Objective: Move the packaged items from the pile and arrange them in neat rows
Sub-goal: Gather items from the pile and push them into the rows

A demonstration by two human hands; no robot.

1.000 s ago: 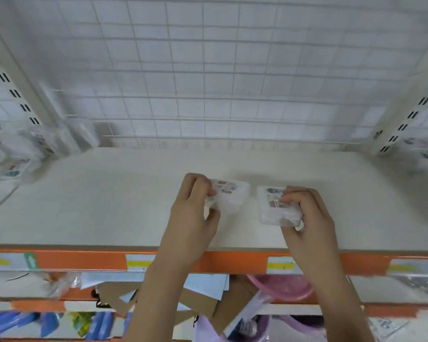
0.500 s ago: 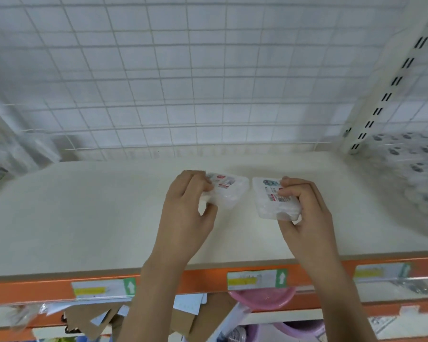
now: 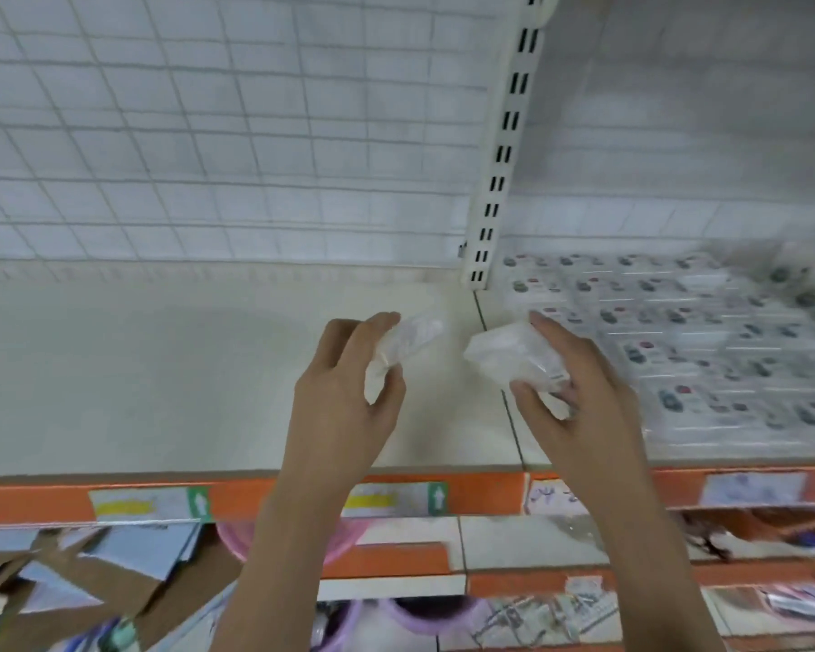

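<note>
My left hand grips a small clear packaged item between fingers and thumb, held above the cream shelf. To its right, my right hand grips a second clear packaged item, tilted, over the seam between two shelf boards. Further right, several packaged items with small printed labels lie flat in rows on the neighbouring shelf section. The view is blurred by motion.
A white slotted upright divides the two shelf sections, with a wire grid back behind. An orange shelf edge carries price labels. Lower shelves hold pink basins, cardboard and other goods.
The view has swung right, bringing the rows of packaged items into sight. Both hands have carried their packages rightward toward the upright, and the packages are now tilted.
</note>
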